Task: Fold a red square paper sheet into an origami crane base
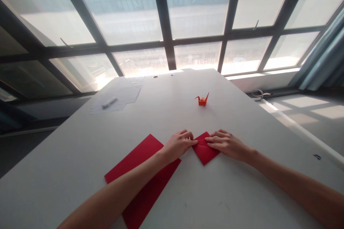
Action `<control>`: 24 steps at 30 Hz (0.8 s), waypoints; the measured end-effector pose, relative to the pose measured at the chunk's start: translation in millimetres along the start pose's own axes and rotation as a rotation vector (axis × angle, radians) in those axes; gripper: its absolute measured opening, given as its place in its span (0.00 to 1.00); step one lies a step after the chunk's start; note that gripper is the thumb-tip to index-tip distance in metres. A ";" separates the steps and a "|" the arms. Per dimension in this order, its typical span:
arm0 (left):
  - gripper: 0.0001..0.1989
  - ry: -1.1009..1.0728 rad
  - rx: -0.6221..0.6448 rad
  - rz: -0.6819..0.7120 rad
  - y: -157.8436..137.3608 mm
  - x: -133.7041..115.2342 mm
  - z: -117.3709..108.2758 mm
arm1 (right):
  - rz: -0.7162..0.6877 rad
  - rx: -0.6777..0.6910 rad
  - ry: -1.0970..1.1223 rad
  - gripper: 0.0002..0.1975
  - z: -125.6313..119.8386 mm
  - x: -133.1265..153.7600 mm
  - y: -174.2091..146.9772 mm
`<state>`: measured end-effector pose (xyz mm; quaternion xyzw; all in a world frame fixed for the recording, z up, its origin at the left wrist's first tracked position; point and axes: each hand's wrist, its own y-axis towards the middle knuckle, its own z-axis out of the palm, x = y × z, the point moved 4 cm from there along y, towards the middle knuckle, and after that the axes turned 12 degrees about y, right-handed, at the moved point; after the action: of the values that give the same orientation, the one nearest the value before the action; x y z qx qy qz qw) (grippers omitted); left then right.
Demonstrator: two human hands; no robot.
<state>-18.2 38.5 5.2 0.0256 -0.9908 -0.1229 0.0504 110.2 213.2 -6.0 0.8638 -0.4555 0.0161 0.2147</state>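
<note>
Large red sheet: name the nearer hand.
Left. The left hand is at the edge of the sheet, forearm across it; the right hand is farther right, on the small red paper.

plain red folded paper (204, 155), bigger plain red paper (141, 153), orange paper bird (202, 102), white table (228, 189), white sheets (122, 88), black window bars (162, 10), blue-grey curtain (324, 52), grey floor (328, 128) with bright patches (306, 101)

Two hands (182, 144) (224, 145), one red square (205, 155), one red rectangle (139, 155), one paper crane (202, 102)
</note>
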 end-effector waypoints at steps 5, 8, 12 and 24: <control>0.14 0.073 0.020 0.014 1.4 -4.2 -2.3 | 0.011 0.025 0.023 0.16 -2.1 -0.7 -2.9; 0.14 0.087 0.016 0.013 2.4 -4.8 -2.0 | 0.001 0.017 0.028 0.16 -3.1 -0.9 -4.9; 0.13 0.081 0.012 0.009 3.0 -5.0 -2.0 | -0.017 -0.007 0.037 0.14 -2.5 -1.3 -7.2; 0.13 0.102 0.008 0.008 2.1 -4.6 0.1 | 0.018 -0.102 0.016 0.14 -5.7 -5.4 -11.1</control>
<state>-13.7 40.8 5.1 0.0279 -0.9875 -0.1173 0.1012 116.8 225.1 -6.0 0.8474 -0.4617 0.0018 0.2622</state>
